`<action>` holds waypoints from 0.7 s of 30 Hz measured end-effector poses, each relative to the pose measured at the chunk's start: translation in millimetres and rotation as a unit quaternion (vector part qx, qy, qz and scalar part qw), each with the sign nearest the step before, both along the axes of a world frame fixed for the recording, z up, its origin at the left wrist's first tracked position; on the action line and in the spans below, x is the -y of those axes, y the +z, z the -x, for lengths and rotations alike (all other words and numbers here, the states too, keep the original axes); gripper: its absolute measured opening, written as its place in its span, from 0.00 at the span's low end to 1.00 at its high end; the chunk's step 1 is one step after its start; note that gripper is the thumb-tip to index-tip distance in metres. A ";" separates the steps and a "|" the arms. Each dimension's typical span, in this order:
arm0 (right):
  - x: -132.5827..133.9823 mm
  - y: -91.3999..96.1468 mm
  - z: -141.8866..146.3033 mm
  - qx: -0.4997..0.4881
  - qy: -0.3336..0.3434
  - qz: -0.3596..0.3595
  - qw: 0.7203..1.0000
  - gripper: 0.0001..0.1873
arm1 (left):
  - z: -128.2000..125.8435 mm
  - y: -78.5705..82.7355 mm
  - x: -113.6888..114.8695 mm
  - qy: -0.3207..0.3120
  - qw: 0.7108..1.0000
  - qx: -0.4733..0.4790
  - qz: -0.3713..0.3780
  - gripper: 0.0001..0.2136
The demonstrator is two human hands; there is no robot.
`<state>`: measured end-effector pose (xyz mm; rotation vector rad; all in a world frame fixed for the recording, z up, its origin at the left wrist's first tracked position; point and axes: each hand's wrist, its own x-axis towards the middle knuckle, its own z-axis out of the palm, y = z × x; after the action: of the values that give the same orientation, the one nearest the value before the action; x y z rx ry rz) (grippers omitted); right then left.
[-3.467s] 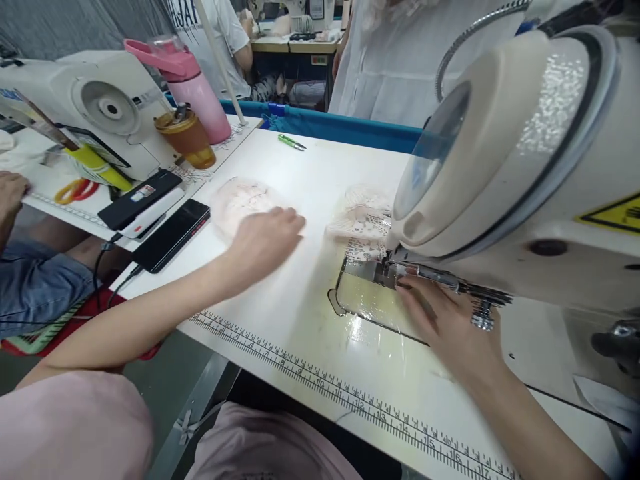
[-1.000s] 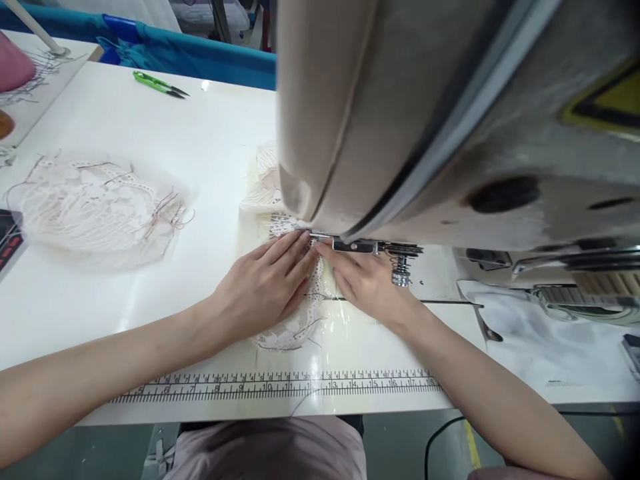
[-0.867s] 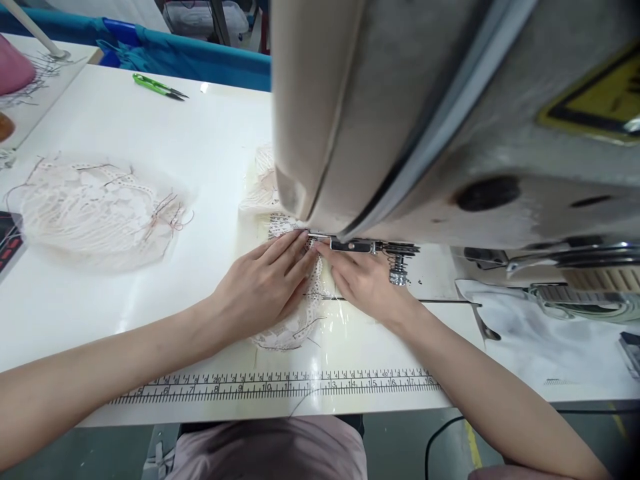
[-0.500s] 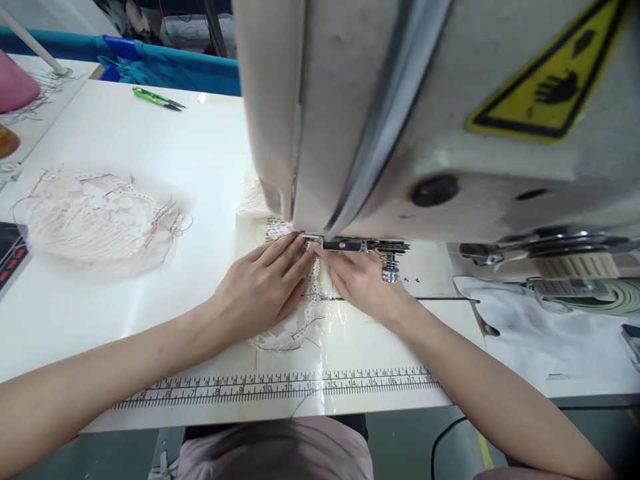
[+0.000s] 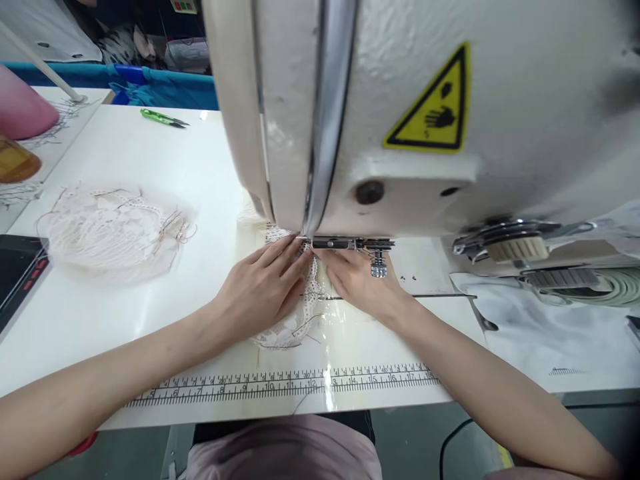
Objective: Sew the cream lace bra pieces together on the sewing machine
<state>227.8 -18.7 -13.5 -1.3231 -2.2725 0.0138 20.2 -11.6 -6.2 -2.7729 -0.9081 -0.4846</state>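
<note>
A white sewing machine (image 5: 290,120) stands over a piece of white lace fabric (image 5: 287,333) with a scalloped edge and loose threads. My left hand (image 5: 263,283) lies flat on the lace, fingers stretched toward the presser foot area. On the other side my right hand (image 5: 363,280) has its thumb and fingertips closed at the lace's edge, partly hidden by a metal guide attachment (image 5: 333,244) with a spring screw. The needle is out of sight behind the machine head. More lace shows beyond my left fingertips.
Another lace piece (image 5: 115,233) with loose threads lies at left. Green thread snips (image 5: 163,119) rest farther back. A black device (image 5: 20,277), pink cone (image 5: 27,103) and amber object (image 5: 17,160) are at far left. A printed ruler (image 5: 280,385) runs along the front edge; white cloth (image 5: 560,340) lies right.
The camera view has turned, so the machine head and its warning sign appear farther left and the left-side items farther right. Both hands stay at nearly the same place on the lace.
</note>
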 end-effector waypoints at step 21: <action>1.8 -0.4 -14.5 0.035 0.276 -0.074 0.958 0.10 | 41.8 35.4 55.1 -0.044 0.996 0.042 0.061 0.08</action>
<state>242.3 -20.5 -13.8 -0.5921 -2.5727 -0.0114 -21.6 -66.6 29.2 -2.9336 -0.8631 -0.5824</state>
